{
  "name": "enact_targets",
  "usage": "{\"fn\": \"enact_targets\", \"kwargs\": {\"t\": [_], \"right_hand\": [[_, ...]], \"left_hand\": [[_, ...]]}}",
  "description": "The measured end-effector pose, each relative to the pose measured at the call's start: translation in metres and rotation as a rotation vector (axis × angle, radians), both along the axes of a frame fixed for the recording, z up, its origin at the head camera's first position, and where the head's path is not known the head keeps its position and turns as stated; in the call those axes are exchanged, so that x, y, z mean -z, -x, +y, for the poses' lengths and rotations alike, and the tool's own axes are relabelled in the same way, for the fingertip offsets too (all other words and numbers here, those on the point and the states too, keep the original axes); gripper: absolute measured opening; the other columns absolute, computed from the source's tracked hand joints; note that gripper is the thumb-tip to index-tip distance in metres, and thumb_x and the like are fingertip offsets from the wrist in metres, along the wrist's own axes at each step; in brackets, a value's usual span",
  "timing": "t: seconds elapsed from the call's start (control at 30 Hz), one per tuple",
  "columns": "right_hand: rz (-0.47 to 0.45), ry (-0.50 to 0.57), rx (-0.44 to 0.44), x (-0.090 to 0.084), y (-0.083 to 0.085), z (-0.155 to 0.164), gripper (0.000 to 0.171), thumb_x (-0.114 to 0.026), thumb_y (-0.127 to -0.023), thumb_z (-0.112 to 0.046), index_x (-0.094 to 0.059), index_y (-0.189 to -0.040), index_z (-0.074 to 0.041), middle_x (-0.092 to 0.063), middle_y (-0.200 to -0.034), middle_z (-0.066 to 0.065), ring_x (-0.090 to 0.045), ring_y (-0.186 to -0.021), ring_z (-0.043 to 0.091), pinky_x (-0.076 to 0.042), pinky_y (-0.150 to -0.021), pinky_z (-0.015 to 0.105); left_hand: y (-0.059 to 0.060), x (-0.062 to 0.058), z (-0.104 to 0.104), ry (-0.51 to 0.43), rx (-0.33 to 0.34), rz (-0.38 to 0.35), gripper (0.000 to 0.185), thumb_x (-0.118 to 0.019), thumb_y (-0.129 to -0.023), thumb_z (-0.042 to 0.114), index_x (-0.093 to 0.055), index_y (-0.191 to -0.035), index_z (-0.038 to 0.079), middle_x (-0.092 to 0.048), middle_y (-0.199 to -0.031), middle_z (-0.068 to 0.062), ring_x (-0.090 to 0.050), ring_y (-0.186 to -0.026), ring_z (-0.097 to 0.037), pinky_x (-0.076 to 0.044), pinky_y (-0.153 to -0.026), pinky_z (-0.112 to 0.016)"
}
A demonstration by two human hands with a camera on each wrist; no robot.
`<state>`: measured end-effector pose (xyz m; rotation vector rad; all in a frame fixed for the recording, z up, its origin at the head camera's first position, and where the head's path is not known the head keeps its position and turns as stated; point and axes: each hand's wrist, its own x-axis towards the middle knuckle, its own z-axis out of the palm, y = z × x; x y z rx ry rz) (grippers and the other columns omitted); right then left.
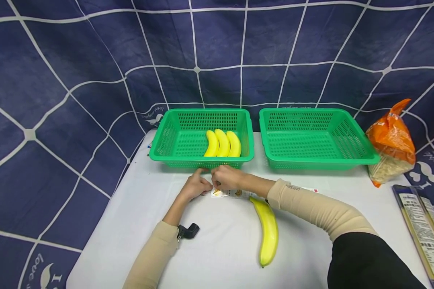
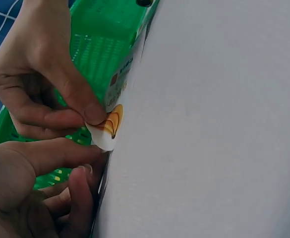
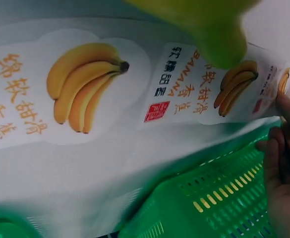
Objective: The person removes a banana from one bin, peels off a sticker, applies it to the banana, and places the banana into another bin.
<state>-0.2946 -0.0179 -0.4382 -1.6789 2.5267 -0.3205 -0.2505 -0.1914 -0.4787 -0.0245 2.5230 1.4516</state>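
A white strip of banana labels [image 3: 154, 106], printed with banana bunches and orange lettering, lies in front of the left green basket. My right hand [image 1: 228, 177] pinches the label [image 2: 114, 121] at the strip's left end between thumb and finger; the label's edge stands up, curved. Close beside it, my left hand [image 1: 196, 185] has curled fingers, its fingertips [image 2: 92, 154] pinching at the same end. Below my right forearm a single yellow banana [image 1: 269, 233] lies on the white table, its stem toward the strip. In the right wrist view this banana [image 3: 221, 39] looms blurred over the strip.
The left green basket [image 1: 202, 159] holds three bananas [image 1: 222, 143]. Right of it stands another green basket [image 1: 322, 162]. An orange-topped bag [image 1: 392, 140] is at the far right, with flat printed packs [image 1: 421, 233] nearer. A dark blue checked cloth [image 1: 220, 48] hangs behind.
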Motion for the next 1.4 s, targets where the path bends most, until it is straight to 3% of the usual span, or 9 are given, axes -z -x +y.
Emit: {"fn": "enact_targets", "kwargs": {"t": [0.1,0.3,0.47,0.73,0.97,1.17,1.4], "right_hand": [[-0.048,0.024,0.004,0.0,-0.001,0.003,0.01,-0.073,-0.082,-0.007,-0.075,-0.074,-0.012,-0.07,-0.077,-0.002,-0.063,-0.068,0.008,-0.051,-0.064,0.014],[-0.224,0.073,0.106,-0.003,0.0,0.011,0.011,-0.075,-0.082,-0.007,-0.075,-0.074,-0.014,-0.073,-0.073,-0.005,-0.064,-0.067,0.001,-0.052,-0.07,0.016],[-0.287,0.097,0.125,-0.006,-0.001,0.02,0.007,-0.079,-0.08,-0.01,-0.076,-0.075,-0.014,-0.075,-0.075,-0.004,-0.065,-0.069,-0.001,-0.053,-0.073,0.015],[-0.346,0.192,0.152,-0.008,-0.004,0.037,0.007,-0.083,-0.077,-0.015,-0.077,-0.073,-0.013,-0.075,-0.072,-0.002,-0.067,-0.066,-0.001,-0.054,-0.063,0.013],[-0.469,0.275,0.233,-0.009,-0.006,0.054,0.005,-0.081,-0.078,-0.011,-0.078,-0.074,-0.012,-0.076,-0.074,-0.001,-0.07,-0.071,0.003,-0.057,-0.069,0.017],[-0.518,0.332,0.28,-0.016,-0.012,0.068,0.004,-0.081,-0.077,-0.01,-0.077,-0.076,-0.01,-0.076,-0.076,0.002,-0.07,-0.072,0.007,-0.058,-0.07,0.021],[-0.57,0.405,0.384,-0.029,-0.02,0.082,0.006,-0.082,-0.077,-0.011,-0.077,-0.08,-0.008,-0.076,-0.081,0.005,-0.07,-0.072,0.009,-0.058,-0.071,0.024]], "left_hand": [[-0.002,-0.001,0.003,0.036,0.009,0.041,0.059,-0.07,-0.08,0.005,-0.049,-0.135,0.003,-0.072,-0.076,-0.005,-0.058,-0.055,-0.012,-0.047,-0.054,-0.022],[-0.004,-0.004,0.007,0.076,0.0,0.066,0.051,-0.067,-0.08,-0.001,-0.055,-0.13,0.001,-0.07,-0.07,-0.006,-0.058,-0.053,-0.013,-0.045,-0.052,-0.023],[-0.005,-0.005,0.009,0.152,-0.025,0.083,0.049,-0.066,-0.076,-0.002,-0.06,-0.124,0.002,-0.07,-0.07,-0.005,-0.058,-0.053,-0.012,-0.043,-0.05,-0.022],[-0.009,-0.003,0.014,0.187,-0.054,0.101,0.015,-0.067,-0.076,-0.001,-0.074,-0.088,0.004,-0.068,-0.065,-0.005,-0.058,-0.054,-0.012,-0.044,-0.05,-0.021],[-0.011,-0.002,0.016,0.22,-0.075,0.126,0.015,-0.067,-0.072,0.0,-0.075,-0.085,0.005,-0.067,-0.063,-0.004,-0.056,-0.054,-0.014,-0.044,-0.05,-0.021],[-0.013,-0.002,0.015,0.236,-0.092,0.137,0.013,-0.069,-0.074,0.001,-0.074,-0.085,0.006,-0.069,-0.067,-0.004,-0.059,-0.056,-0.013,-0.045,-0.052,-0.022],[-0.013,-0.004,0.015,0.231,-0.09,0.156,0.021,-0.074,-0.078,0.005,-0.073,-0.099,0.003,-0.069,-0.074,-0.006,-0.06,-0.057,-0.012,-0.047,-0.052,-0.021]]}}
